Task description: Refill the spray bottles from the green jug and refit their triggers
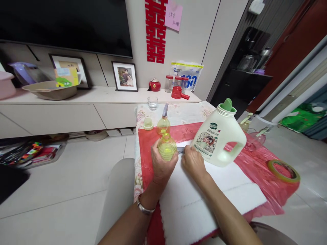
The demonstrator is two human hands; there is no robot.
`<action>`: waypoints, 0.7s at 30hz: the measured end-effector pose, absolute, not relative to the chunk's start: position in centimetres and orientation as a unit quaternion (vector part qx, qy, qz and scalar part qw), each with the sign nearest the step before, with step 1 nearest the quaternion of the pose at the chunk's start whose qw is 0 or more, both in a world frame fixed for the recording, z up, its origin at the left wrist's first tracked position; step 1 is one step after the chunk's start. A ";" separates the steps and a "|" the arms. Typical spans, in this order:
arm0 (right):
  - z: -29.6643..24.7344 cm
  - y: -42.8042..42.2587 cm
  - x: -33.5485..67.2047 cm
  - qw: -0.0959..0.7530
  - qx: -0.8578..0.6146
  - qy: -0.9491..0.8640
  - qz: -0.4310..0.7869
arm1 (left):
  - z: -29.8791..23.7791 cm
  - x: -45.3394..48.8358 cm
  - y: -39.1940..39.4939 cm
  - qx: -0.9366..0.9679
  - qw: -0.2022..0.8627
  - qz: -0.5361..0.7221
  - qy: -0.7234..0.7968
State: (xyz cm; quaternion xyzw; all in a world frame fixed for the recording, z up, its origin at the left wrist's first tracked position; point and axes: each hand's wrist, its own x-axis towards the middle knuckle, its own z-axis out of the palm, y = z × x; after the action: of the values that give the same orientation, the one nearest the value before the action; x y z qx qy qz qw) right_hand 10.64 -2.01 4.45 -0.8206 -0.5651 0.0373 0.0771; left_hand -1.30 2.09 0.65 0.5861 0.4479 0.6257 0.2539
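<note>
My left hand (163, 165) is wrapped round a ribbed, clear yellow bottle (166, 149) with its mouth uncovered. My right hand (193, 160) rests low over the white paper sheets (184, 204), fingers closed on a grey piece (181, 149) that looks like a spray head; most of it is hidden. Behind the yellow bottle stands a similar spray bottle (163, 126) with a grey trigger top. A pale yellow cap (148, 124) sits to its left. Right of my hands is a large cream jug (217, 136) of detergent, uncapped, with a green spout.
Red plastic film (146, 146) covers part of the floral tablecloth (138, 170). A tape roll (272, 166) lies at the right, near more spray bottles (258, 137). A glass cup (152, 103) stands at the back. Beyond is a low cabinet (114, 115) with jars and a red scoop (176, 92).
</note>
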 end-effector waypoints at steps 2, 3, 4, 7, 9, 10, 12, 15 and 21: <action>4.9 -3.1 10.8 0.087 -0.824 -0.558 0.048 | 0.8 -1.4 2.1 0.577 0.262 0.633 0.444; 5.1 -3.8 10.9 0.096 -0.825 -0.554 0.053 | 0.9 -1.4 2.1 0.571 0.270 0.636 0.443; 5.3 -4.6 11.1 0.108 -0.826 -0.551 0.059 | 1.0 -1.5 2.1 0.565 0.277 0.638 0.443; 5.8 -7.0 11.8 0.161 -0.821 -0.542 0.078 | 1.2 -1.5 2.0 0.560 0.296 0.634 0.444; 6.1 -8.5 12.5 0.202 -0.815 -0.536 0.087 | 1.3 -1.4 1.8 0.574 0.309 0.618 0.439; 6.2 -9.2 12.8 0.242 -0.808 -0.528 0.095 | 1.3 -1.3 1.7 0.582 0.320 0.607 0.436; 6.4 -10.3 13.5 0.373 -0.775 -0.494 0.129 | 1.2 -1.2 1.4 0.601 0.356 0.575 0.426; 6.6 -11.3 14.3 0.589 -0.660 -0.405 0.231 | 1.1 -1.0 0.8 0.630 0.435 0.505 0.398; 7.1 -12.4 14.0 0.733 -0.508 -0.302 0.337 | 2.0 -1.1 -0.3 0.705 0.519 0.366 0.315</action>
State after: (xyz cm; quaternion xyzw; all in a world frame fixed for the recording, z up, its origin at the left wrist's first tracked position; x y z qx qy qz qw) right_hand 14.03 -12.36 7.13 -0.5081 -0.3025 0.3367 0.7328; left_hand -1.09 -0.28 1.97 0.7049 0.3149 0.3662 0.5194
